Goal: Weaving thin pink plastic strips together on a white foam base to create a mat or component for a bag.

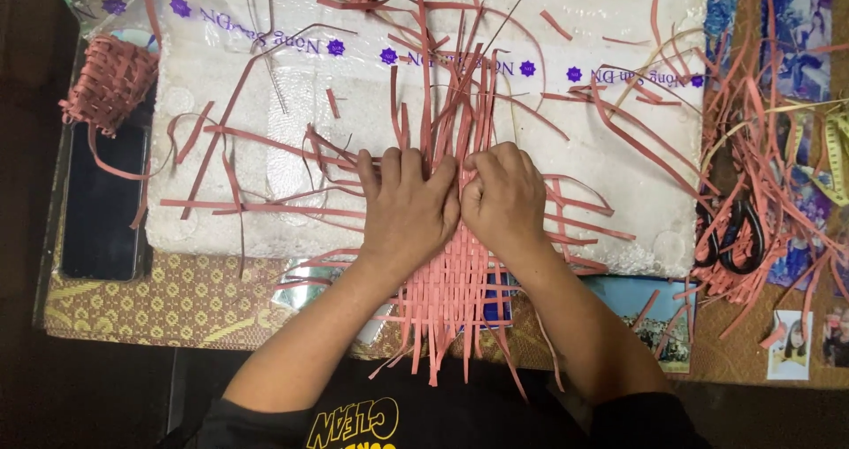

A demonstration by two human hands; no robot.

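Left hand: my left hand [409, 208] lies palm down with fingers spread flat, pressing on the left part of the woven mat [455, 281]; it grips nothing that I can see.
Right hand: my right hand [504, 197] sits just beside the left, thumbs nearly touching, its fingers curled down onto the strips at the mat's upper edge. I cannot tell whether it pinches a strip or only presses.
Woven mat: a flat plaited patch of pinkish-red strips, at the middle of the view, under and toward 6 o'clock of both hands. Its lower part overhangs the foam board's near edge, and loose ends trail toward my lap.
Upright strips: unwoven strip ends [460, 86] fan out from the hands toward 12 o'clock.
Foam board: a white foam board [619, 24] carries the work and the scattered strips; a printed clear tape band crosses it.
Small basket: a small woven piece [110, 82] of the same strip lies at 10 o'clock, well apart from the hands.
Phone: a dark phone [102, 201] lies at 9 o'clock, beside the board.
Scissors: black-handled scissors [730, 232] rest at 3 o'clock, half buried in a heap of strip offcuts [769, 148].
Cloth: a patterned gold table cloth [177, 299] shows at 7 o'clock.
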